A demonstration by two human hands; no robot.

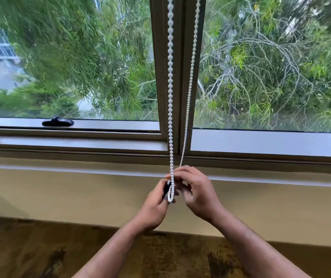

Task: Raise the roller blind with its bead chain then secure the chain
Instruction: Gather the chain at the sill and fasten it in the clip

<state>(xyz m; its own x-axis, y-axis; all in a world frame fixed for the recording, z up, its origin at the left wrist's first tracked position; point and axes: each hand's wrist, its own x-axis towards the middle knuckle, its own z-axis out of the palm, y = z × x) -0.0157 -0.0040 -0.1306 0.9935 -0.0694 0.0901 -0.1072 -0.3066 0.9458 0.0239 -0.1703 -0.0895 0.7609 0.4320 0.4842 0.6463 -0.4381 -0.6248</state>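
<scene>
Head view: the chain [170, 97] loop's bottom is pinched between left hand [156, 205] and right hand [195, 189] below the sill [260, 143]. No blind is visible; securing is judged under way, an anchor being needed next.

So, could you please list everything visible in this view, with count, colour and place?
Bead chain: one loop, white, two strands hanging before the central window mullion, its bottom bend at the hands.
Window frame: one, grey-brown, two panes, across the upper half.
Window handle: one, black, on the left pane's lower rail.
Small dark object: one, black, in the left hand's grip, identity unclear.
Wall: cream, below the sill.
Floor: brown wood, bottom.
Trees: green, outside.
Left hand: one, grip by the loop's bottom.
Right hand: one, fingers on the chain.
</scene>
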